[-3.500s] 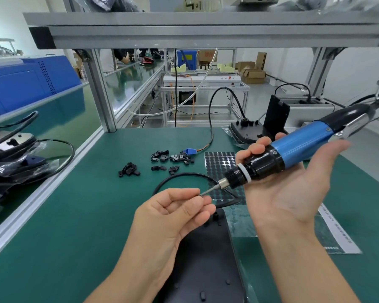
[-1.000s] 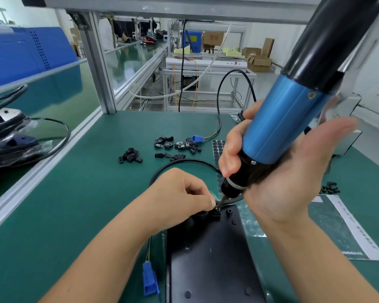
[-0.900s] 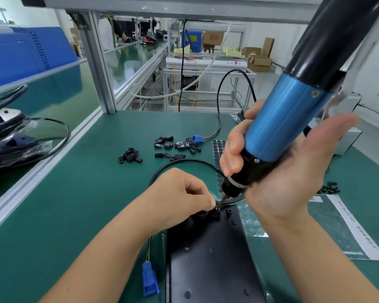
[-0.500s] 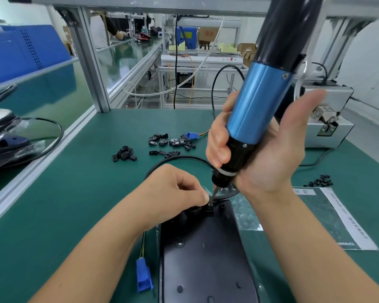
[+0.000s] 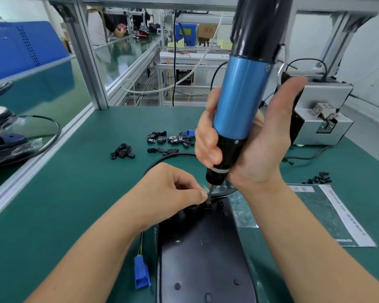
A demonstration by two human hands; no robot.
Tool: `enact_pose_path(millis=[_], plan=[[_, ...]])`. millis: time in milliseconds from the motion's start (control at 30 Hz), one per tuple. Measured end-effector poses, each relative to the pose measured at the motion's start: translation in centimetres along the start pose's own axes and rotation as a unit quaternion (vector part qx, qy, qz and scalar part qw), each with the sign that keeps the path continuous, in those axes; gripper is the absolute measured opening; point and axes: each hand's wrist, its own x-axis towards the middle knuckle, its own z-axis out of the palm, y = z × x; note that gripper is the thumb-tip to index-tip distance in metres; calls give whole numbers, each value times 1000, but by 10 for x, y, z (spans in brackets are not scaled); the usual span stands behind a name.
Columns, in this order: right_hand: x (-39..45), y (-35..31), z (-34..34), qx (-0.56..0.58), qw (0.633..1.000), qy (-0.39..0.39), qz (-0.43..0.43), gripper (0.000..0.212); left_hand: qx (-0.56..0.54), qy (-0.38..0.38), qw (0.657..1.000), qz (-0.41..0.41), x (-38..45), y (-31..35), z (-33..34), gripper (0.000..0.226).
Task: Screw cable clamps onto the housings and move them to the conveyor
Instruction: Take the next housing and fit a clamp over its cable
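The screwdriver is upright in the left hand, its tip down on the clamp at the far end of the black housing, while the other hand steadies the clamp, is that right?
Not quite: the head view shows the right hand gripping the upright screwdriver, not the left. Its tip is down on the clamp at the far end of the black housing, and the left hand steadies the clamp.

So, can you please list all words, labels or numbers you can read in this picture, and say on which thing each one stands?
Nothing here can be read with certainty.
Sheet in a clear sleeve: a small label at its top with two large characters and a vertical line of print along its right strip, both too blurred to read.
Cardboard box in the background: red marks, too small to read.
Electric screwdriver, housing and grey machine: no visible text.
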Motion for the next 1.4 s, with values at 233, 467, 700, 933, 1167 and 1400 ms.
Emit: enact_pose_path(millis=[233,467,700,933,1167,1400], plan=[[0,-2,-2,35,999,-10,7,68,16,22,1000,4,-1,0,1,7],[-4,-2,-2,28,1000,6,-9,73,13,18,1000,-1,-1,-2,0,8],[3,-1,-6,-6,1000,-2,-2,79,19,13,1000,4,-3,1,0,11],[-30,-52,-62,-73,949,307,-8,64,131,25,991,8,-16,-1,-37,10],[-71,-71,-110,-151,845,513,33,67,236,57,968,58,0,9,-21,30],[-87,-70,-138,-296,742,591,114,43,542,-124,830,47,55,30,22,85]])
